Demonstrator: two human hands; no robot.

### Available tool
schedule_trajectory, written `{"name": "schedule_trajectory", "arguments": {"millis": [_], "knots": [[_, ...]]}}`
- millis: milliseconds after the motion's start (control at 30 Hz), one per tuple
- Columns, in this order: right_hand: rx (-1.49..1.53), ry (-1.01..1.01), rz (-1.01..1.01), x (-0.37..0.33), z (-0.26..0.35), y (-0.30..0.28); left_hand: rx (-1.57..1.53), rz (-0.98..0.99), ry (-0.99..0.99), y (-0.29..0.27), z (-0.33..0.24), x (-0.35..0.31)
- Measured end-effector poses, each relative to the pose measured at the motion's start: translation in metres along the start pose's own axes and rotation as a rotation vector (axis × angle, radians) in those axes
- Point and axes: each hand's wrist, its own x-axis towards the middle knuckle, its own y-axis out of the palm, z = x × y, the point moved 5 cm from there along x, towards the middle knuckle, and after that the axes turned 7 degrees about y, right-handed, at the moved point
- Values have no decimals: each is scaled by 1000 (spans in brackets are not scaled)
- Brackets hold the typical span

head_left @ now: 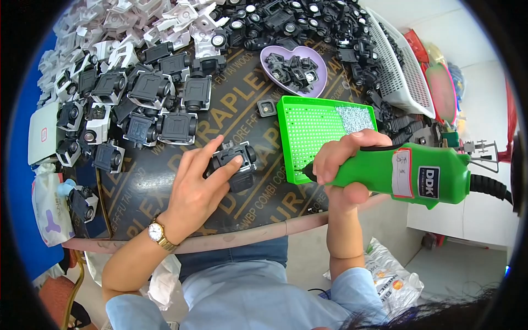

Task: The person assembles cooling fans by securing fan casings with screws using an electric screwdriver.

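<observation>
My right hand (344, 170) is wrapped round a green electric screwdriver (379, 173) lying level, its black nose by the near left corner of a green tray (284, 137). The tray has rows of small holes and a heap of tiny silvery screws (355, 120) at its far right. On the dark tabletop, my left hand (195, 184) grips a small black and grey toy car (236, 164), its underside up, thumb and fingers on either side. A little square black part (267, 108) lies beyond it. The screwdriver's tip is partly hidden by my fingers.
Several toy cars (146, 88) stand to the left, with white car bodies (137, 25) piled behind. Black chassis parts (291, 22) heap at the back. A purple heart-shaped dish (319, 58) holds parts. At right are a white basket (404, 71) and the screwdriver's cable (489, 187).
</observation>
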Motion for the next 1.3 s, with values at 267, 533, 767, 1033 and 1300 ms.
{"name": "schedule_trajectory", "arguments": {"millis": [267, 533, 767, 1033, 1300], "knots": [[133, 54, -45, -2, -2, 3, 67, 5, -46, 0, 3, -2], [-21, 21, -60, -3, -1, 0, 67, 2, -37, -1, 2, -2], [-37, 16, -36, -3, 3, 6, 61, 9, -33, -1, 2, -1], [-123, 63, -61, -3, 2, 12, -95, 52, -18, 0, 2, -1], [58, -123, -199, 17, 47, 34, -45, 1, 44, 3, 2, -6]]}}
